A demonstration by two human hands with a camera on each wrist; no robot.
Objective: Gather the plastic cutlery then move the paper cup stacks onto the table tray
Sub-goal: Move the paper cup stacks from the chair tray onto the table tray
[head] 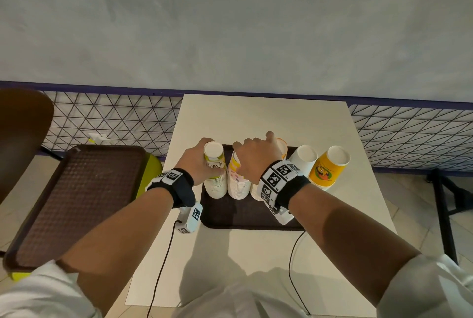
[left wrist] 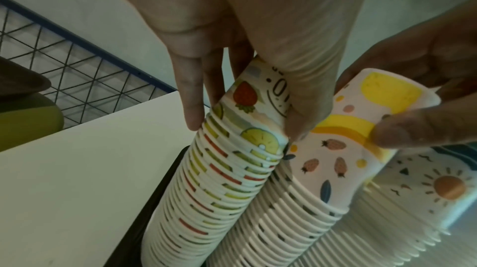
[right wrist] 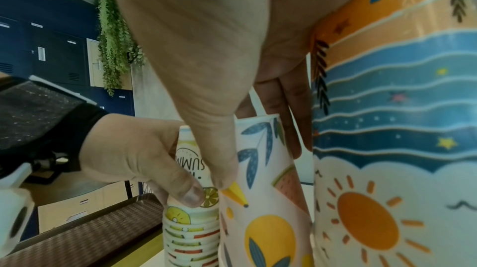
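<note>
Three paper cup stacks are seen upside down on the dark tray (head: 245,215), which lies on the white table (head: 256,118). The fruit-print stack (head: 215,174) is gripped near its top by the left hand (head: 195,161), with the thumb (right wrist: 191,193) on one side and the fingers (left wrist: 188,95) on the other. The pineapple-print stack (head: 236,179) stands just beside it, touching it, and is held by the right hand (head: 258,159), thumb and fingers curled round its top cup. The sun-print stack (right wrist: 387,169) is close against the same hand. Two more stacks, a white stack (head: 303,161) and an orange stack (head: 327,166), stand on the table beside the tray. No plastic cutlery can be made out. Another brown tray (head: 76,202) rests on a green chair (head: 151,172) at the left.
</note>
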